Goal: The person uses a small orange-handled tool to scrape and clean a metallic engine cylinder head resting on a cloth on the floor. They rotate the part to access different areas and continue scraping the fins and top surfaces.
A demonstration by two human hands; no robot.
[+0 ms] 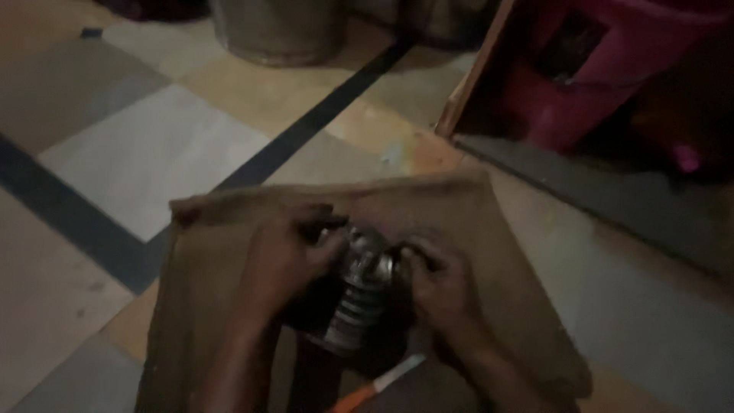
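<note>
The left hand (287,256) curls its fingers (325,229) tight on the top of a ribbed metal part (359,294). The right hand (440,279) pinches the same part from the other side. The part (shiny, with rings down its body) sits between both hands, over a brown cloth (474,222) spread on the tiled floor (153,145). An orange-handled tool (378,385) lies just below. Far back stands a metal bucket (279,30); I cannot tell what is in it. A pink stool (604,69) stands at the right.
</note>
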